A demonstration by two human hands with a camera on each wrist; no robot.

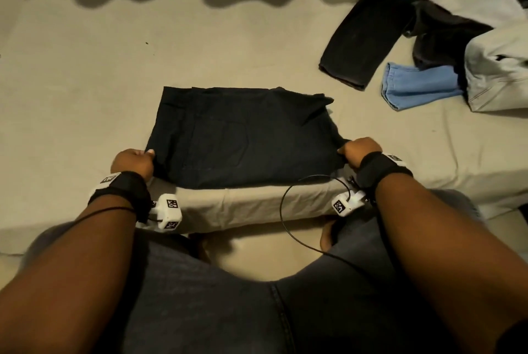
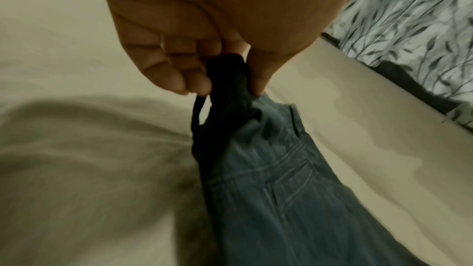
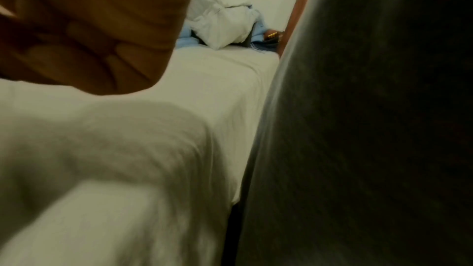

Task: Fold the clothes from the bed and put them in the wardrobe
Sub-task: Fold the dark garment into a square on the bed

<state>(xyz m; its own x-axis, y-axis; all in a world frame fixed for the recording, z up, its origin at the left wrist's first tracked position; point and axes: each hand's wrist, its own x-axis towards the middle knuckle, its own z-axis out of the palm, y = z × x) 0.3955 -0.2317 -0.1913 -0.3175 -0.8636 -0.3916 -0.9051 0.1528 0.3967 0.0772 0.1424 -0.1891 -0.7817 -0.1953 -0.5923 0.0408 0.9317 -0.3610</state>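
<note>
Where the beige bed [image 1: 114,68] fills most of the head view, its near edge runs just in front of the person's legs. A dark folded garment [image 1: 243,136], jeans by the stitched pocket seen from the left wrist view, lies flat on the sheet as a rough rectangle, its near edge at the mattress edge. Far right on the bed, well apart from it: a loose pile of clothes [image 1: 445,39], with a black trouser leg [image 1: 363,39], a light grey piece and a blue denim piece [image 1: 420,85] sticking out.

Left hand [image 1: 133,163] at the garment's near left corner; fingers [image 2: 176,80] curled and pressed together against the thumb, pinching a bunched bit of the dark cloth. Right hand [image 1: 360,152] at the near right corner, fingers curled, gripping the cloth there in the head view; the right wrist view is blurred, and shows only bent fingers [image 3: 76,48], no cloth visible. Both wrists wear black straps with white marker-tagged camera blocks. A thin black cable [image 1: 285,211] loops from the right wrist.
</note>
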